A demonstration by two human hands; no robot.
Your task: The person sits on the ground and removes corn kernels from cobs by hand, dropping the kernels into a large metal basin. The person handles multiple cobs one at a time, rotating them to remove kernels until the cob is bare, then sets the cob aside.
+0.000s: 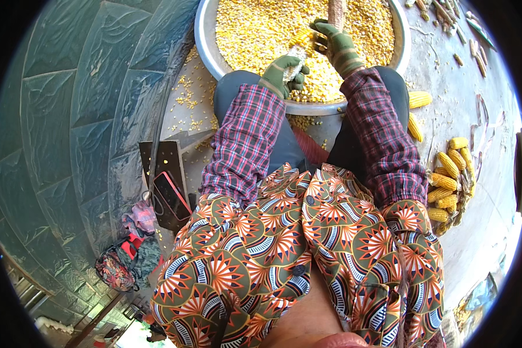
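A wide metal basin (pixel 202 45) full of loose yellow corn kernels (pixel 252 39) stands between my knees. In a green striped glove, my left hand (pixel 283 75) grips a partly shelled corn cob (pixel 301 42) above the kernels. Its lower part is stripped pale, while yellow kernels remain at the far end. My right hand (pixel 340 47), gloved the same way, is just right of that cob's far end. It appears closed around a bare brownish cob (pixel 337 14), which sticks out past the hand and is cut off by the picture's top edge.
Unshelled corn ears (pixel 447 182) lie heaped on the floor at right, with two ears (pixel 419 99) nearer the basin. Bare cobs (pixel 481 61) are scattered at upper right. A phone (pixel 172 195) rests on a dark board (pixel 163 152) at left, near a patterned bag (pixel 115 266). Dark sheeting (pixel 95 95) hangs at left.
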